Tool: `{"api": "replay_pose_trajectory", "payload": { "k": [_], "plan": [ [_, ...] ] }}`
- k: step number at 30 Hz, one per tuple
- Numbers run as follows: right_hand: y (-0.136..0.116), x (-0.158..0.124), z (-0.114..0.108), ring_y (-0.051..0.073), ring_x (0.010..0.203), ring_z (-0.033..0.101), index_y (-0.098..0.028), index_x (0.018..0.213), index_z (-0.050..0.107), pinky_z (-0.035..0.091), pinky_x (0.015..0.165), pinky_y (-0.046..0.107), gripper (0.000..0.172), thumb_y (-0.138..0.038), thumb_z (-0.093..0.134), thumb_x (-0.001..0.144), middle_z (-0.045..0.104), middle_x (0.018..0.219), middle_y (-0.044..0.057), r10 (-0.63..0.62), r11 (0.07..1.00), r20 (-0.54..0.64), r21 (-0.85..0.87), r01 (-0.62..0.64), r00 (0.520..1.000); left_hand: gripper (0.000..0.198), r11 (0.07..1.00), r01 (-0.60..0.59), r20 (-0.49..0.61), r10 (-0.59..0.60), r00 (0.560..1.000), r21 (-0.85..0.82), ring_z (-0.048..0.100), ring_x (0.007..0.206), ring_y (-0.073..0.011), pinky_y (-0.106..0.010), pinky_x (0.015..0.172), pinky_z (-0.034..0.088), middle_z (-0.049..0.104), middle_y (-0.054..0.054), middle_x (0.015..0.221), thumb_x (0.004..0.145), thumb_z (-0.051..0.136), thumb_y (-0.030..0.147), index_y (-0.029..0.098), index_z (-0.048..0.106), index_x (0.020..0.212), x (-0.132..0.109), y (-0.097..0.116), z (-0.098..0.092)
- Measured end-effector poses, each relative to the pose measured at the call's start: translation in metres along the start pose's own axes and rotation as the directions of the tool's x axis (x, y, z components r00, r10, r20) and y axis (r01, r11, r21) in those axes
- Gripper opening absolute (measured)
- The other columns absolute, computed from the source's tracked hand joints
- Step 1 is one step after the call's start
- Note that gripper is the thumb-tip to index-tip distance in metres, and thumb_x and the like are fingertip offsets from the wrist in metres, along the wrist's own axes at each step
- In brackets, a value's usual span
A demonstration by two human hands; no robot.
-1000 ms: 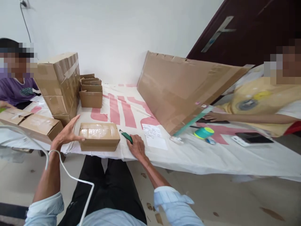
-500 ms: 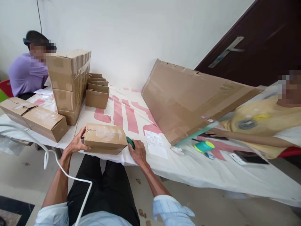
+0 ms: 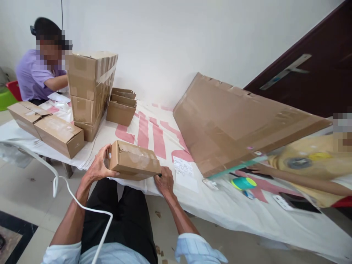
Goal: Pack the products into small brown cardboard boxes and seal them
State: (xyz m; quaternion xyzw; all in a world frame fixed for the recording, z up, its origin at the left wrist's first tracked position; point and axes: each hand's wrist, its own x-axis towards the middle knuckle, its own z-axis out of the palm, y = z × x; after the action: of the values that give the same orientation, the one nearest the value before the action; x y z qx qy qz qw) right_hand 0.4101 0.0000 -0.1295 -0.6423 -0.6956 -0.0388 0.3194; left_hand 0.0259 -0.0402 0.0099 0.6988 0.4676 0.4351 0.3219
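Note:
A taped cardboard box [image 3: 139,161] is at the table's front edge, tilted, with its left end turned partly toward me. My left hand [image 3: 100,165] grips that left end, thumb below and fingers around the far side. At the opposite end, my right hand [image 3: 165,181] is closed around a green cutter [image 3: 160,175]. Only a small dark bit of the cutter shows; the rest is hidden by my fingers and the box. The right hand is up against the box's right end.
Closed boxes [image 3: 59,132] lie left, beside a tall box stack [image 3: 85,88] and several open boxes [image 3: 121,110]. A large cardboard sheet [image 3: 236,121] leans at right. A printed paper [image 3: 185,174], teal tape roll [image 3: 243,183] and phone [image 3: 299,202] lie rightward. Two people sit at the sides.
My left hand has turned and tilted the box, so its left end shows more. My right hand has come against the right end, and the green cutter is now mostly hidden.

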Motion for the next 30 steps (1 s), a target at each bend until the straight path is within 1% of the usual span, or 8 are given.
{"api": "replay_pose_trajectory", "payload": {
  "k": [8,13,17,20,23,26,28,30],
  "plan": [
    [-0.006,-0.001,-0.007,0.031,0.099,0.058,-0.021,0.102,0.069,0.048,0.091,0.043,0.024,-0.026,0.053,0.085,0.069,0.098,0.013,0.037,0.997,-0.012,0.074,-0.036,0.999,0.12,0.996,-0.052,-0.061,0.057,0.997,0.073,0.051,0.146,-0.0445,-0.062,0.125,0.037,0.056,-0.018,0.155,0.051,0.103,0.051,0.022,0.047,0.154,0.001,0.011,0.015],
    [-0.014,0.004,-0.018,0.031,0.104,0.062,-0.02,0.1,0.07,0.05,0.096,0.048,0.027,-0.032,0.049,0.088,0.072,0.103,0.015,0.119,0.964,-0.09,0.25,-0.093,0.989,0.122,0.991,-0.087,-0.055,0.094,0.994,0.105,0.049,0.147,-0.0452,-0.062,0.125,0.036,0.054,-0.019,0.157,0.052,0.103,0.057,0.023,0.047,0.155,0.001,0.015,0.019],
    [-0.033,0.025,-0.039,0.028,0.099,0.068,-0.018,0.1,0.073,0.055,0.09,0.045,0.043,-0.052,0.047,0.095,0.075,0.104,0.014,0.4,0.804,-0.125,0.523,-0.282,0.908,0.123,0.986,-0.11,-0.02,0.113,0.993,0.129,0.047,0.148,-0.0455,-0.063,0.125,0.034,0.053,-0.019,0.157,0.055,0.102,0.055,0.025,0.044,0.158,0.002,0.018,0.021],
    [-0.056,0.048,-0.065,0.025,0.093,0.07,-0.017,0.101,0.075,0.058,0.085,0.042,0.049,-0.059,0.051,0.095,0.077,0.1,0.011,0.454,0.708,-0.114,0.649,-0.279,0.884,0.121,0.977,-0.144,0.007,0.145,0.989,0.154,0.044,0.15,-0.046,-0.064,0.125,0.034,0.051,-0.019,0.159,0.059,0.1,0.047,0.026,0.04,0.162,0.002,0.021,0.022],
    [-0.09,0.068,-0.104,0.026,0.098,0.071,-0.018,0.103,0.076,0.058,0.089,0.043,0.043,-0.055,0.056,0.097,0.077,0.105,0.011,0.314,0.778,-0.225,0.618,-0.114,0.922,0.118,0.973,-0.163,0.009,0.164,0.986,0.161,0.043,0.151,-0.0461,-0.063,0.125,0.034,0.049,-0.02,0.16,0.062,0.097,0.045,0.025,0.039,0.162,0.002,0.025,0.025],
    [-0.139,0.081,-0.147,0.027,0.107,0.069,-0.022,0.104,0.078,0.056,0.098,0.046,0.029,-0.043,0.059,0.101,0.075,0.108,0.009,-0.06,0.863,-0.296,0.464,0.199,0.953,0.117,0.972,-0.165,0.014,0.165,0.986,0.169,0.045,0.148,-0.0463,-0.062,0.123,0.036,0.052,-0.02,0.158,0.061,0.098,0.046,0.023,0.041,0.161,0.004,0.034,0.027],
    [-0.172,0.086,-0.169,0.027,0.107,0.068,-0.025,0.107,0.08,0.055,0.1,0.048,0.021,-0.035,0.061,0.103,0.074,0.107,0.008,-0.346,0.841,-0.238,0.351,0.413,0.908,0.12,0.968,-0.173,0.016,0.173,0.985,0.181,0.048,0.146,-0.0464,-0.062,0.122,0.037,0.053,-0.02,0.156,0.057,0.1,0.044,0.024,0.041,0.16,0.006,0.042,0.029],
    [-0.2,0.091,-0.181,0.027,0.109,0.066,-0.026,0.11,0.079,0.054,0.101,0.049,0.021,-0.026,0.059,0.104,0.073,0.108,0.008,-0.573,0.764,-0.129,0.272,0.585,0.809,0.122,0.965,-0.18,0.014,0.181,0.983,0.189,0.05,0.144,-0.0468,-0.063,0.121,0.038,0.055,-0.018,0.154,0.054,0.101,0.044,0.025,0.042,0.159,0.008,0.049,0.032]
  ]
}}
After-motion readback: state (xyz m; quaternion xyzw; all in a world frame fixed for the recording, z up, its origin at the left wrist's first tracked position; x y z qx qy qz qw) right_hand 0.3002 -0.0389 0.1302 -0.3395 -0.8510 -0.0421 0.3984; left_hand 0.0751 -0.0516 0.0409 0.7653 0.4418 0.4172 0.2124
